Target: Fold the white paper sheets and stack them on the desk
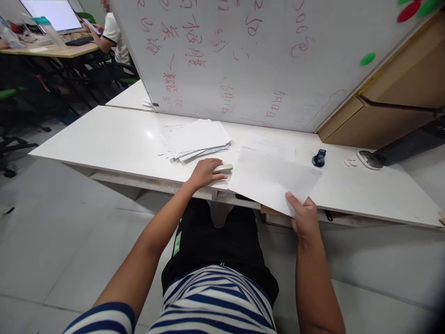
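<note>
My left hand (206, 173) is wrapped round a small cream stapler (224, 169) at the front part of the white table. In my right hand (304, 213) is the near right corner of a white sheet of paper (274, 178), pinched with the thumb on top. The sheet's left edge lies close to the stapler's nose; whether it sits between the jaws I cannot tell. Beyond my left hand rests an untidy stack of papers (200, 139).
A whiteboard (243, 65) with red writing stands behind the white table (114, 139). To the right are a dark blue object (319, 158), small white pieces (350, 163), a computer mouse (369, 160) and cardboard boxes (361, 120). Another person (113, 35) sits at a desk far left.
</note>
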The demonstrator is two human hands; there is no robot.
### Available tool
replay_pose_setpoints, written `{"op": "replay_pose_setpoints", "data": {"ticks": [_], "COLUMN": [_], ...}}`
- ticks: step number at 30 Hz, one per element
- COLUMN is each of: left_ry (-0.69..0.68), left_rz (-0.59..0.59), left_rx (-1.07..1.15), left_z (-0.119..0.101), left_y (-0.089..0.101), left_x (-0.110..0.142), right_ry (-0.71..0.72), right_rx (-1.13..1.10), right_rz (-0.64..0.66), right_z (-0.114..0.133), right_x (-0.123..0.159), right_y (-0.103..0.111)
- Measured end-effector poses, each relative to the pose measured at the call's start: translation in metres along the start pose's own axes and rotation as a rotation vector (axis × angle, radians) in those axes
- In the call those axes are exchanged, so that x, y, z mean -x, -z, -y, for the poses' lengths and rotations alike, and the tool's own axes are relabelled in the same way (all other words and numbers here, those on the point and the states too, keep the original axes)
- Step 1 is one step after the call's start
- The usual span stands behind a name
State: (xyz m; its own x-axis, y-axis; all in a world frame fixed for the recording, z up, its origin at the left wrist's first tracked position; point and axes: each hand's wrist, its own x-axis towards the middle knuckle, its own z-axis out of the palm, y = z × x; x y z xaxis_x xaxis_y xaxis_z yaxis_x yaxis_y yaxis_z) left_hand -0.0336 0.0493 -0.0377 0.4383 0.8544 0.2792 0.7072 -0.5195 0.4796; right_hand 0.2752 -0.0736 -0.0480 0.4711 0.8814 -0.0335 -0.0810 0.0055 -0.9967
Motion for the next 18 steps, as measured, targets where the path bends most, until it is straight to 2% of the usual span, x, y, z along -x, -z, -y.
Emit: {"op": "replay_pose_setpoints", "data": {"ticks": [3, 6, 10, 18], "left_ry": [0.016, 0.019, 0.013, 0.016], "left_rz": [0.049, 0.044, 0.029, 0.021], "left_rx": [-0.042, -0.043, -0.033, -0.034], "left_z": [0.000, 0.001, 0.001, 0.003], "left_y": [0.001, 0.000, -0.001, -0.003], "left_x": [-0.002, -0.003, -0.003, -0.003], "right_ry": [-0.012, -0.053, -0.130, -0.125], "right_rx": [0.013, 0.020, 0.027, -0.057], "right_rz": [0.072, 0.103, 0.090, 0.082], "right_z": [-0.004, -0.012, -0.020, -0.014], "right_x": [0.007, 0.008, 0.004, 0.006], "right_y": [0.005, 0.004, -0.002, -0.012]}}
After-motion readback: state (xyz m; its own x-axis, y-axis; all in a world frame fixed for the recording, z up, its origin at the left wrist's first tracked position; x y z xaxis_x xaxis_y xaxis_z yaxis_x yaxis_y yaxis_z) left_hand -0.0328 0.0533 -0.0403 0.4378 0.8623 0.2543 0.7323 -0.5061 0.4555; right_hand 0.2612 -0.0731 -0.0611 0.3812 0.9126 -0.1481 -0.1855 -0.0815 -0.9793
